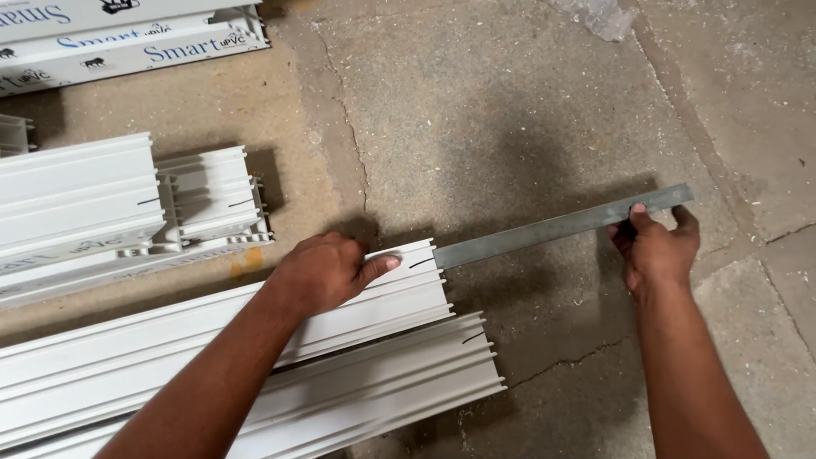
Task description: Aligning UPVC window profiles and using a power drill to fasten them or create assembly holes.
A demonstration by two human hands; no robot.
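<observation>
Metal strip (561, 227): grey, flat, sticks out from the end of the upper white profile (255, 331) over the concrete floor (510, 102)
Right hand (656, 246): grasping the strip's far end
Left hand (327, 270): flat, released, pressing the profile
Nearby: second profile (399, 382) just beside; stacked profiles (93, 204) at left

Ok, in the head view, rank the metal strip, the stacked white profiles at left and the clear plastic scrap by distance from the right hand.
1. Metal strip, gripped by the right hand.
2. Clear plastic scrap, top edge.
3. Stacked white profiles, far left.

workshop: cracked concrete floor (527, 110), stacked white window profiles (76, 204).
</observation>
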